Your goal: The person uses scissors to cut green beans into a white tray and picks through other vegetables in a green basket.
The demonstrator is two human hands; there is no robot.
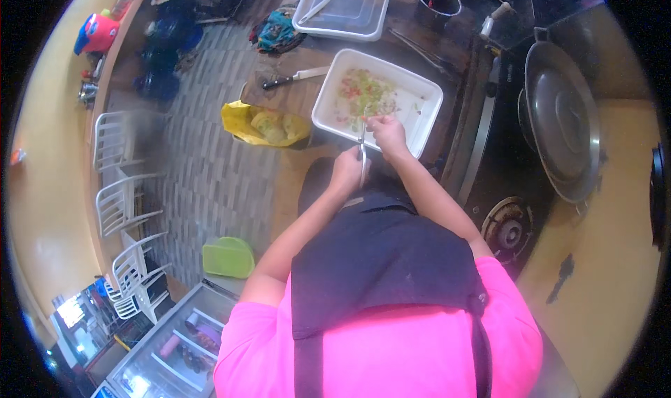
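Note:
A white rectangular plastic tub (430, 99) sits on the dark wooden table, with chopped green, red and pale bits (365, 91) spread over its floor. My left hand (348, 170) grips the handles of metal scissors (362, 141), whose blades reach over the tub's near rim. Just right of the blades, my right hand (389, 136) pinches a small orange-red piece (365, 118), too small to name surely. Left of the tub lies a knife (293, 77) with a black handle, its blade tip against the tub's side.
A yellow bag (236, 120) with pale green vegetables hangs by the table's left edge. Beyond the tub are a lidded clear container (351, 10), metal tongs (417, 47), a dark pot (439, 0) and a bunched cloth (278, 31). A large wok (563, 120) and gas burner (508, 230) stand right.

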